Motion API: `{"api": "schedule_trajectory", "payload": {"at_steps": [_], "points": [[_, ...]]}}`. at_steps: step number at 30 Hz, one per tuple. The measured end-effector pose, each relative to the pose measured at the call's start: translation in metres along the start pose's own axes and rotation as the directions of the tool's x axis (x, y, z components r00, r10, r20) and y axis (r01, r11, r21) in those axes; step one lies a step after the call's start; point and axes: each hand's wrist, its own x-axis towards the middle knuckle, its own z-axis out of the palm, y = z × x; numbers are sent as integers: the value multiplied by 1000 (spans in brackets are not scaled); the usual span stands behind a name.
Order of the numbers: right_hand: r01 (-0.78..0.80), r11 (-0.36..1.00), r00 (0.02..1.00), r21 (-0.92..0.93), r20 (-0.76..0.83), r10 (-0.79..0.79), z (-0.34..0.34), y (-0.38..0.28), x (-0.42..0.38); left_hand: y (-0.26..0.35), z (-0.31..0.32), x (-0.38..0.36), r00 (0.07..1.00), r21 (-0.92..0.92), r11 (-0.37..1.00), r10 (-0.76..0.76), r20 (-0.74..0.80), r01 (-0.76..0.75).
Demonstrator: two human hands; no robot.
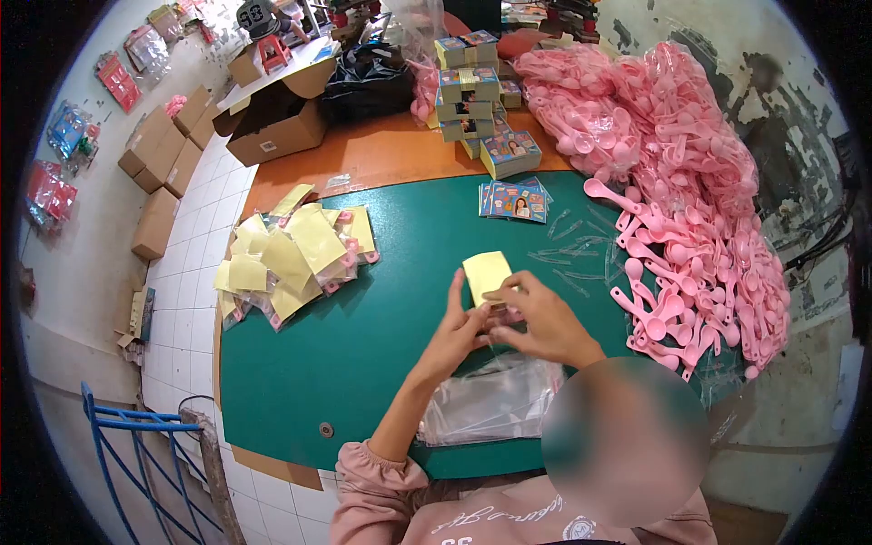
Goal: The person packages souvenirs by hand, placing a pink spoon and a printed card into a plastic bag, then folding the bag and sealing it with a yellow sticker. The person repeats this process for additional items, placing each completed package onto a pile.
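Head view: a green table fills the middle of the frame.
Left hand: fingers pinched on the yellow packet, centre frame.
Right hand: gripping the same packet's lower edge.
Finished packets: heaped centre left.
Pink spoons: piled at right.
Clear bags: below the hands.

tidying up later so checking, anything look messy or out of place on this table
The pink spoons sprawl in a loose heap at the table's right edge, and the yellow packets lie scattered at all angles. Both hands hold one yellow packet.
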Motion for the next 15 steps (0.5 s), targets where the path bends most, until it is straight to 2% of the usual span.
{"api": "schedule_trajectory", "payload": {"at_steps": [1, 2, 4, 8, 10, 11, 12, 13, 14, 15], "points": [[32, 999, 998, 20, 56, -33, -1, -5, -2, 0, -4, -1, 999, 101, 995, 6, -45, -2], [25, 999, 998, 22, 55, -26, -3, -6, -3, -3, -14, 1, 998, 120, 992, 36, -46, -30], [102, 994, 990, 26, 97, -104, -6, -7, -3, 4, -18, -2, 999, 94, 995, 23, -37, -19], [117, 992, 975, -50, 196, -105, 1, -4, -4, 10, -14, -5, 999, 49, 999, 12, -35, -11], [0, 998, 998, -62, 70, 4, 5, -9, -3, 12, -13, -6, 999, 47, 998, 32, -25, -30], [2, 998, 997, -61, 74, 2, 6, -8, -3, 13, -12, -6, 998, 167, 986, -11, -69, 23], [-76, 994, 997, -79, 0, 76, 9, -4, -3, 13, -11, -6, 992, 283, 956, -48, -115, 79], [-155, 984, 986, -92, -77, 148, 11, 2, -2, 12, -11, -6, 992, 282, 957, -44, -115, 75], [-112, 993, 993, 25, -44, 113, 15, 17, -1, 10, -10, -5, 997, 215, 976, -28, -71, 43], [-109, 994, 993, 23, -45, 110, 12, 17, 2, 9, -10, -5, 1000, 149, 989, -10, -28, 14]]}}
